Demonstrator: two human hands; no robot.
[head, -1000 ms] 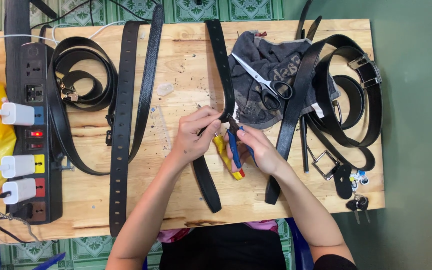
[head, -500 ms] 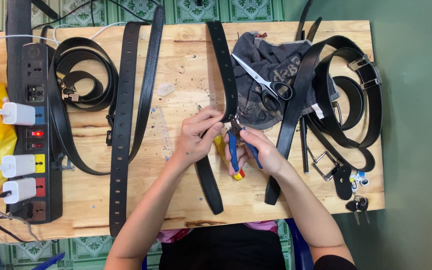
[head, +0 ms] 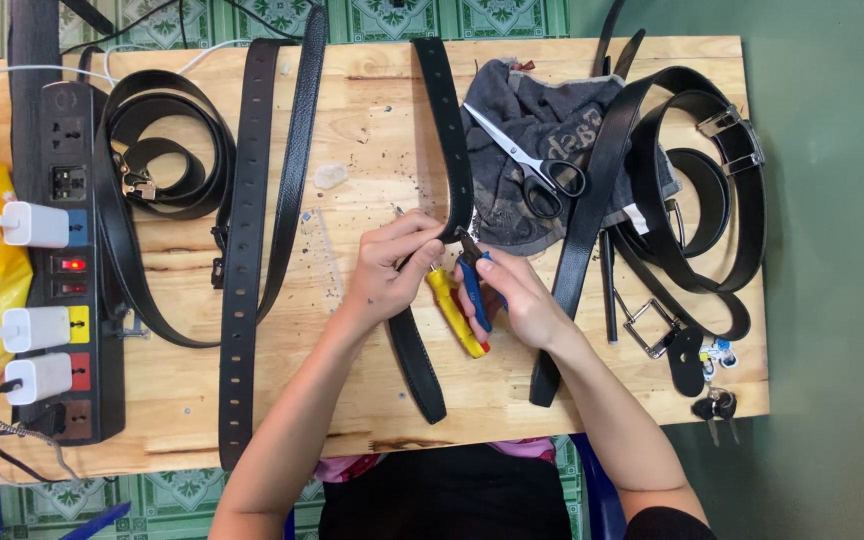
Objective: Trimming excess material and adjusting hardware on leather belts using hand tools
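Black leather runs down the middle of the wooden table [head: 372, 150]: a long belt [head: 444, 140] that the left hand [head: 392, 272] pinches between thumb and curled fingertips, at about the centre of the board. From there the belt's lower end passes under the hand and points toward six o'clock. At three o'clock of that hand, touching the same spot on the strap, the right hand [head: 512, 295] wraps its fingers around a pair of pliers [head: 460, 300] with one yellow and one blue handle; the nose meets the belt edge, though whether it bites the leather cannot be told. At one o'clock of the hands lie scissors [head: 527, 160] on a grey cloth [head: 542, 125]. At nine o'clock sits a black power strip [head: 77, 270] with white plugs, near coiled belts [head: 167, 160].
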